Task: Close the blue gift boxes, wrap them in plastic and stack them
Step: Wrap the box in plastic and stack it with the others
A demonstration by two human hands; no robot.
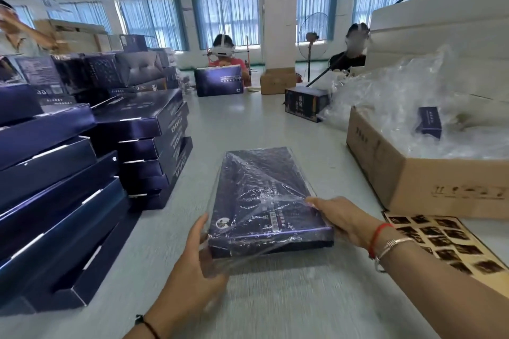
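From my head camera, the gift box (264, 201) lies flat on the table (275, 297) right in front of me, closed, with clear plastic (261, 173) drawn loosely over it. My left hand (198, 261) cups the near left corner, thumb up along the side edge and fingers curled under the film there, though blur hides just how they lie. My right hand (338, 217) grips the near right corner, fingers bent round the side and pressing the film against the box.

I judge the box stiff cardboard, flat and fairly light, safe to lift by its two long edges. The film is soft and slick, so the box could slide inside it; I should hold box and film together at the corners.

Counting: one box in my hands. To my left stand two stacks of boxes (110, 151) without film, roughly five in the nearer and four or five behind, with more beyond that I cannot count. On my right sits one carton (413, 173) heaped with plastic, and beside it one sheet of labels (446, 242).
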